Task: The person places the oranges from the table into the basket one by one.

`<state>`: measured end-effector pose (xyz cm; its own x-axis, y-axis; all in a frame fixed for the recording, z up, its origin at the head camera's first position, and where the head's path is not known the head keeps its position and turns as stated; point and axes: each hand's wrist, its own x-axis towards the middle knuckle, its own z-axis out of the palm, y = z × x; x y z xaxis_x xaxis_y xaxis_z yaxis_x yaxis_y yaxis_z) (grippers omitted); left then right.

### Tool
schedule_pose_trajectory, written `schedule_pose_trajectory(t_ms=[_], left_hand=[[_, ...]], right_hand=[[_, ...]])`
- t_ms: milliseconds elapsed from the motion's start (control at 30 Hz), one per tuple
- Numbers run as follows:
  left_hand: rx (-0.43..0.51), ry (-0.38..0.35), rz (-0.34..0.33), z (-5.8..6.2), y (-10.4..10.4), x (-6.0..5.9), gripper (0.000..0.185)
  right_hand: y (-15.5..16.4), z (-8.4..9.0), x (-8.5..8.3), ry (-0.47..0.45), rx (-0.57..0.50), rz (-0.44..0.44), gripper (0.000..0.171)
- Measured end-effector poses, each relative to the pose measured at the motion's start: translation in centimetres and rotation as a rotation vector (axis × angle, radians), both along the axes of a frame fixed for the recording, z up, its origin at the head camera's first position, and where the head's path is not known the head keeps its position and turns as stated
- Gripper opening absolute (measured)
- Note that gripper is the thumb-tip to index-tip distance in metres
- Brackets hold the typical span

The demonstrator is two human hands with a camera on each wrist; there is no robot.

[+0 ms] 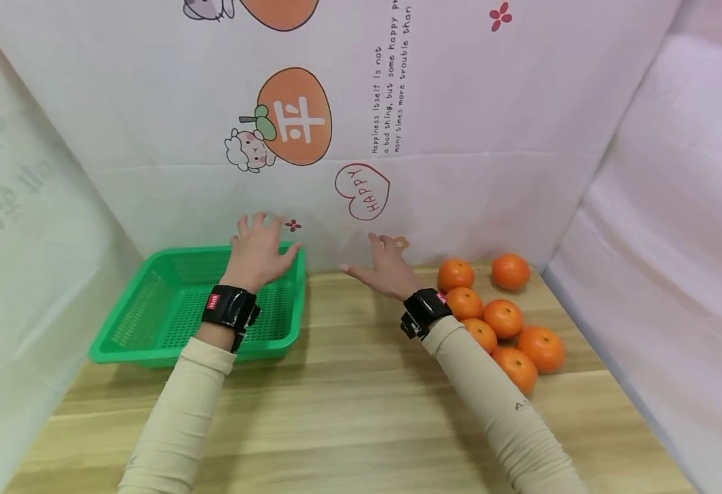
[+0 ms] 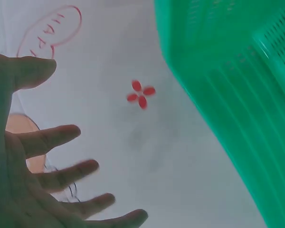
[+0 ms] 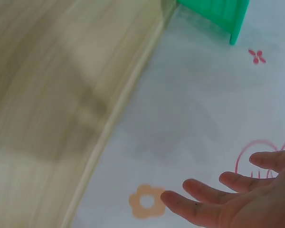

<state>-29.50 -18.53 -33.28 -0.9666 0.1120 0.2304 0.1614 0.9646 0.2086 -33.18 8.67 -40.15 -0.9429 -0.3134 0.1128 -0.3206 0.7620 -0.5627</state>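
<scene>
My left hand (image 1: 256, 254) hovers over the right part of a green plastic basket (image 1: 131, 353), fingers spread and holding nothing. In the left wrist view its fingers (image 2: 57, 178) fan out apart from the basket wall (image 2: 218, 114). To the right, my right hand (image 1: 388, 267) is held above the wooden table, fingers extended, with nothing in it. The right wrist view shows that hand (image 3: 256, 204) before the white printed cloth. Several oranges (image 1: 503, 319) sit at the table's right side, close to my right wrist; the right forearm partly covers some of them.
The wooden table (image 1: 336, 412) meets a white cloth wall (image 1: 460, 137) at the back. Further white cloth (image 1: 664, 226) hangs along the right side, and more cloth (image 1: 21, 226) along the left. The basket stands against the back wall, at the left.
</scene>
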Motion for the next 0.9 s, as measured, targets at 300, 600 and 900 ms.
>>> schedule_pose_trajectory(t_ms=[300, 600, 900], left_hand=[[-0.027, -0.011, -0.012, 0.5, -4.9, 0.5, 0.062], [-0.079, -0.096, 0.028, 0.9, -11.3, 2.3, 0.064], [-0.052, -0.247, 0.009, -0.9, -19.0, 3.7, 0.070]], right_hand=[[-3.0, -1.3, 0.4, -0.061, 0.007, 0.017, 0.111], [-7.2, -1.4, 1.5, -0.099, 0.002, 0.065, 0.117], [-9.7, -3.0, 2.6, -0.207, -0.146, 0.097, 0.116]])
